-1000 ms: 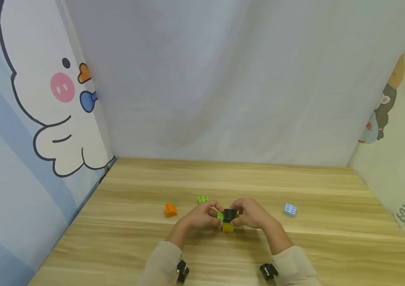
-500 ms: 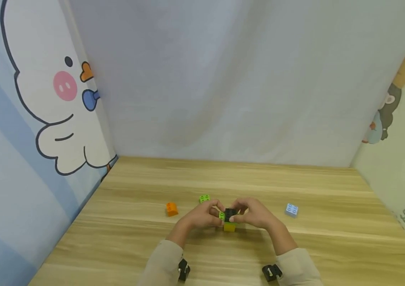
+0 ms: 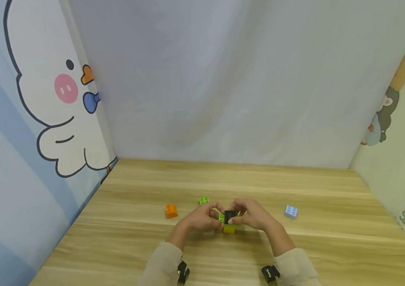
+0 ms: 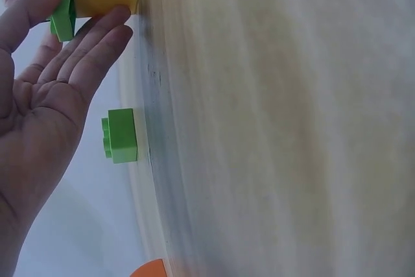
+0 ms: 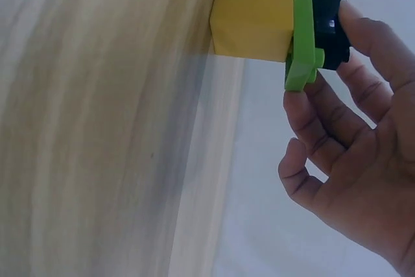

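In the middle of the table stands a small stack. At its bottom is a yellow block [image 5: 253, 17], then a thin green building plate [image 5: 302, 30] that juts out past both sides, with a black building brick [image 3: 229, 216] on top. My left hand [image 3: 204, 216] pinches the plate's left end, its thumb on the green edge and fingertips near the yellow block. My right hand [image 3: 253, 214] pinches the black brick between thumb and fingers, with other fingers close to the plate's right end. Whether the black brick is fully pressed down, I cannot tell.
Behind my left hand lies a bright green brick [image 3: 204, 200]. Farther left is an orange brick [image 3: 171, 211] with a curved side, and a light blue brick [image 3: 290, 211] lies to the right. A grey-white curtain [image 3: 224, 79] hangs behind the wooden table [image 3: 224, 171].
My right thumb has shifted left onto the near face of the black brick. The left hand keeps its hold, and the stack stays in place; the head view has moved slightly.
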{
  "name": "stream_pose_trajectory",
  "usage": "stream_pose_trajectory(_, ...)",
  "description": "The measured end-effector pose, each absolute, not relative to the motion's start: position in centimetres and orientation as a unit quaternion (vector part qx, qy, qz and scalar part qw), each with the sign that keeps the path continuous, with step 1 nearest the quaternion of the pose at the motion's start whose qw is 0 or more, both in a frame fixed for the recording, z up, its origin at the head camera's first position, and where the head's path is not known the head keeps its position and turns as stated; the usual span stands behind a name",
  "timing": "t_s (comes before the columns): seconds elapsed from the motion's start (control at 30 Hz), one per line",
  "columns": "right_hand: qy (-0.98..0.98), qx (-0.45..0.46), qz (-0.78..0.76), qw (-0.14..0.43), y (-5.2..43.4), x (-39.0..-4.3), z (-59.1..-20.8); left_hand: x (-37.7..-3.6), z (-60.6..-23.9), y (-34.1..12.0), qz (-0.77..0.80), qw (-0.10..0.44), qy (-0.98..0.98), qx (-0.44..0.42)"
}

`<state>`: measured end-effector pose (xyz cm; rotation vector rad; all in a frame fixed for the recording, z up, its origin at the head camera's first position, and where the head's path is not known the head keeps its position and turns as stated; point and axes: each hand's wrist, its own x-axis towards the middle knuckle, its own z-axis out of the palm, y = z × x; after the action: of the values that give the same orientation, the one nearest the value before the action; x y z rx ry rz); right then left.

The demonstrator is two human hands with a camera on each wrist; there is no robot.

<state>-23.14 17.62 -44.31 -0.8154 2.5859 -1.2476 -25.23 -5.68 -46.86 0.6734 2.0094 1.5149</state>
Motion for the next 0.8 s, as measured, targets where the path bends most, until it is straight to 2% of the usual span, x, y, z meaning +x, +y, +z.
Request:
stream_pose_trajectory(0.4, 0.876, -0.269, -0.395, 0.066, 17.8, -22.3, -43.7, -24.6, -46.8, -5.1, 0.535, 0.222, 0.777, 0.247)
stream_pose_trajectory(0.8, 0.876, -0.236, -0.416, 0.063, 18.1, -21.4, -43.4, -24.7, -46.9, -5.1, 0.522, 0.218, 0.79, 0.236)
